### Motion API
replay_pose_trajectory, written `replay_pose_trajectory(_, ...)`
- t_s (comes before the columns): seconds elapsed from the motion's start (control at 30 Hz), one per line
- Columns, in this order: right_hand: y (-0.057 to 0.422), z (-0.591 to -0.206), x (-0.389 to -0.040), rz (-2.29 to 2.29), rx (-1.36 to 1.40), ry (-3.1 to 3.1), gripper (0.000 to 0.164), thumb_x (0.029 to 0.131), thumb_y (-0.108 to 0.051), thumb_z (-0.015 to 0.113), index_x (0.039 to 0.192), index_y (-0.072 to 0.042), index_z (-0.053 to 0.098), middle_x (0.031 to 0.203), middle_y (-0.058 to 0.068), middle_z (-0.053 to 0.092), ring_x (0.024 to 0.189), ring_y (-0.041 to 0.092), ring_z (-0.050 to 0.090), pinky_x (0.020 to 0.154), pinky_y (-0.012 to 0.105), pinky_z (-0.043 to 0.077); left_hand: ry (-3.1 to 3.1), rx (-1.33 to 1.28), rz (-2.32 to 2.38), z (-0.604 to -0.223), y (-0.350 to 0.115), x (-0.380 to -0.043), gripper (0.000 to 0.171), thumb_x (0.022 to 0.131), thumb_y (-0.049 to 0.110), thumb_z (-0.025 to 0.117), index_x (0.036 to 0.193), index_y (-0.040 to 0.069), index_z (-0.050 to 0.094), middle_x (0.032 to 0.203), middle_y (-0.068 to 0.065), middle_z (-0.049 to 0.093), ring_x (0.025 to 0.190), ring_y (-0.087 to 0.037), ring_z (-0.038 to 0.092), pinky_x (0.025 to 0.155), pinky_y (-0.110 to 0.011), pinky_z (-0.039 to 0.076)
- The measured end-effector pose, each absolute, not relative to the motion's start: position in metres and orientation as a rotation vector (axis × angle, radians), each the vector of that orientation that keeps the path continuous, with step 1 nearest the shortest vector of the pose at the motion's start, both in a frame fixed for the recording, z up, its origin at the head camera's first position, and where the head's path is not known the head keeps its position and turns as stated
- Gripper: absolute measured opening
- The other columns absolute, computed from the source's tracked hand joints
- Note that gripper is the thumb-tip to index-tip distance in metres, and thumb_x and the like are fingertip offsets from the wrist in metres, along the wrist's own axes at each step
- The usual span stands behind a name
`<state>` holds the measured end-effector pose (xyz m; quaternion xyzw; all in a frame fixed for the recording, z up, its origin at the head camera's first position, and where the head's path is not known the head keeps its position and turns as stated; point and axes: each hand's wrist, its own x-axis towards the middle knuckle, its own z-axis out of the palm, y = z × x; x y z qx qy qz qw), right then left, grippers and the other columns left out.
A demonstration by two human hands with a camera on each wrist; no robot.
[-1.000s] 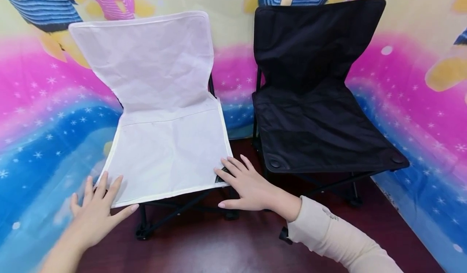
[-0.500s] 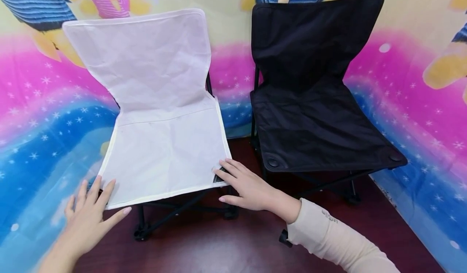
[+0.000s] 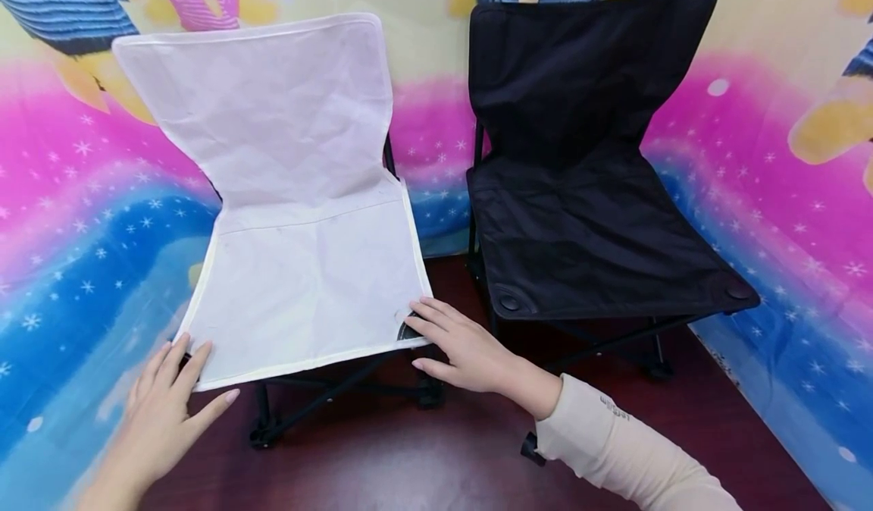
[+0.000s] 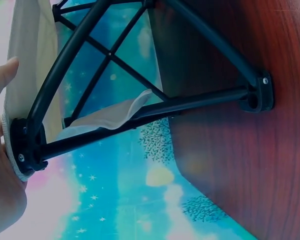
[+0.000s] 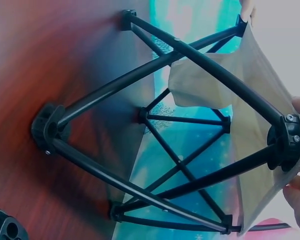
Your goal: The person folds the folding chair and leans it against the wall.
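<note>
A white fabric folding chair (image 3: pixel 307 276) stands on the left in the head view, its backrest upright. My left hand (image 3: pixel 164 409) rests at the front left corner of its seat, fingers extended over the edge and thumb apart. At the front right corner, my right hand (image 3: pixel 467 352) lies with fairly straight fingers beside a dark corner patch (image 3: pixel 409 329). Black tubes and a corner joint (image 4: pixel 27 147) sit beneath the fabric by my left hand. In the right wrist view, another black joint (image 5: pixel 285 142) sits under the corner my right fingers touch.
A black folding chair (image 3: pixel 586 223) stands to the right, close to the white one. Both are on a dark red wood-look floor (image 3: pixel 382 465), with a colourful printed backdrop (image 3: pixel 436 109) behind. A small black plastic part (image 3: pixel 532 448) shows beside my right sleeve.
My left hand has shifted slightly left, its fingers closer together at the seat corner. The right hand stays at its corner. The head view has shifted a little.
</note>
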<state>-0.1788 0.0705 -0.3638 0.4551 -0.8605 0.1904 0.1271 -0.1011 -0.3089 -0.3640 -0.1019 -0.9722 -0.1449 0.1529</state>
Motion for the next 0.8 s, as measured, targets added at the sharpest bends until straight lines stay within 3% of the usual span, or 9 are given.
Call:
replay_pose_trajectory(0.33,0.0697,-0.3658,-0.1797,0.62,1.304,-2.315,0.046,0.077,-0.019,0.064,0.118,-0.003,0.052,0.124,0.01,0.046,0.118,0.019,0.037,0.097,0.028,0.028,-2.699,-0.322,-0.426,-0.3696,-0.3106,-0.1005,0.065,0.081,0.028,0.06,0.134,0.005,0.03,0.136,-0.023,0.021,0.125,-0.039,0.01,0.089,-0.064,0.007)
replay_pose_trajectory(0.57,0.0709,-0.3685,-0.1817,0.637,1.298,-2.251,0.043,0.075,-0.013,0.067,0.115,-0.004,0.055,0.121,0.009,0.05,0.115,0.018,0.041,0.094,0.027,0.032,-2.622,-0.358,-0.419,-0.3726,-0.3147,-0.1007,0.061,0.077,0.021,0.064,0.129,0.002,0.037,0.131,-0.024,0.03,0.123,-0.039,0.019,0.089,-0.062,0.014)
replay_pose_trajectory(0.8,0.0716,-0.3681,-0.1823,0.635,1.306,-2.216,0.042,0.073,-0.008,0.068,0.113,-0.004,0.057,0.119,0.009,0.051,0.114,0.019,0.043,0.093,0.027,0.033,-2.603,-0.37,-0.409,-0.3743,-0.3178,-0.1013,0.07,0.068,-0.008,0.062,0.132,0.002,0.034,0.132,-0.023,0.03,0.124,-0.035,0.019,0.097,-0.053,0.012)
